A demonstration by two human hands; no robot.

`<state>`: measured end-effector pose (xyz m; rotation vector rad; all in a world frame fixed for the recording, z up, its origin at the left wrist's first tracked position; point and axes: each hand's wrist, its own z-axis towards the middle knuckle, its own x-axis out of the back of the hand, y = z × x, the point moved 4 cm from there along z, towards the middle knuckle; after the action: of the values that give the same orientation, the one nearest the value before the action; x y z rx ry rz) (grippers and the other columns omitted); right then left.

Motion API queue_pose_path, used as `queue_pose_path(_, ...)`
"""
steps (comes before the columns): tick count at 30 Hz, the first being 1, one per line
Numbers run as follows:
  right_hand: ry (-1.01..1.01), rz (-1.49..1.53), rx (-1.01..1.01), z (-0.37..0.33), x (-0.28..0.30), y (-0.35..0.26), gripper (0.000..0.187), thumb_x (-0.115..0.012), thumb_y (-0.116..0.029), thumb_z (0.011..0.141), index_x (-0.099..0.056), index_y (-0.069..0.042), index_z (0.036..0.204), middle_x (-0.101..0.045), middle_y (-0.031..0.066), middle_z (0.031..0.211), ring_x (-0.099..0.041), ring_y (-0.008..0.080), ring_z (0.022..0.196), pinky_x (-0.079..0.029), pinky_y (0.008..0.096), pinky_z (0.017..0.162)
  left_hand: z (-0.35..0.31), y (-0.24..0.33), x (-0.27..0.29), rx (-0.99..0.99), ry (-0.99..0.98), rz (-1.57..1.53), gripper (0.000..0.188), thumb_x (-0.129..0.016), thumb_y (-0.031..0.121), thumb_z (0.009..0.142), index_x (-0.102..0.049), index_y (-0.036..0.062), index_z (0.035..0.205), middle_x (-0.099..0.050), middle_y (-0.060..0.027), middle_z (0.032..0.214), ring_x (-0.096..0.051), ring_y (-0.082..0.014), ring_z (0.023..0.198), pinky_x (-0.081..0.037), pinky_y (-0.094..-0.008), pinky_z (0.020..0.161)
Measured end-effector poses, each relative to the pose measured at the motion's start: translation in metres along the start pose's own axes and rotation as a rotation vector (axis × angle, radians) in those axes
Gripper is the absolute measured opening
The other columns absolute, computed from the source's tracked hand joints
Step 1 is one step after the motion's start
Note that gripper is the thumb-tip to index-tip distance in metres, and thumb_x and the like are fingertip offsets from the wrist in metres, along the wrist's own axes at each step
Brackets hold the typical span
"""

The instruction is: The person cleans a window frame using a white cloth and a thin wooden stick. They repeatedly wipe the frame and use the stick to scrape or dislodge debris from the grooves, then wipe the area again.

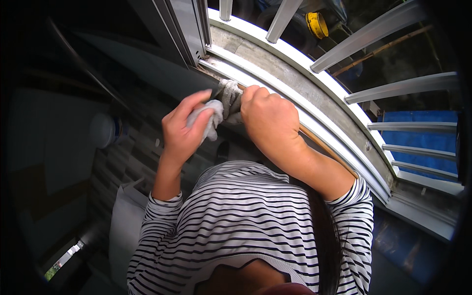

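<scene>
My left hand (182, 123) is slightly blurred, its thumb and fingers curled round a bunched whitish cloth (212, 118). Just right of it, my right hand (270, 114) is closed in a fist at the window sill, against a greyish cloth (230, 91). That cloth lies crumpled over the sill's inner edge and hangs down between my hands. Whether both pieces belong to one cloth, I cannot tell. The fingertips of the right hand are hidden under its knuckles. Beyond them runs the white window track (314, 123).
White bars (339, 49) curve along outside the window over a concrete ledge (295, 69). Past them are a yellow ring-shaped object (316, 25) and a blue sheet (418, 137). A sliding window frame (189, 29) stands at upper left. A white bucket (104, 130) is on the floor at left.
</scene>
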<state>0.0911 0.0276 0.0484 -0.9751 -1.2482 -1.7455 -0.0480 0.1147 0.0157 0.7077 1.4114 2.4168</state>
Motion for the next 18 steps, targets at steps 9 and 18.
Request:
queue_pose_path(9, -0.032, 0.173, -0.046, -0.007, -0.003, 0.017, 0.02, -0.061, -0.016, 0.079, -0.06, -0.005, 0.095, -0.06, 0.0052, 0.075, -0.064, 0.0185, 0.068, -0.051, 0.0298, 0.05, 0.026, 0.021, -0.056, -0.217, -0.141, 0.458, 0.021, -0.067, 0.005, 0.085, -0.071, 0.0105, 0.105, -0.062, -0.0091, 0.076, -0.061, -0.0287, 0.064, -0.05, -0.0336, 0.057)
queue_pose_path(18, -0.339, 0.129, -0.034, -0.05, 0.026, 0.059, 0.037, -0.059, -0.008, 0.083, -0.059, -0.007, 0.12, -0.061, 0.0096, 0.075, -0.066, 0.026, 0.068, -0.053, 0.0373, 0.055, -0.001, 0.001, -0.042, -0.132, -0.002, 0.188, 0.017, -0.067, 0.003, 0.087, -0.07, 0.0008, 0.104, -0.072, -0.0129, 0.094, -0.069, -0.0188, 0.078, -0.053, -0.0255, 0.072)
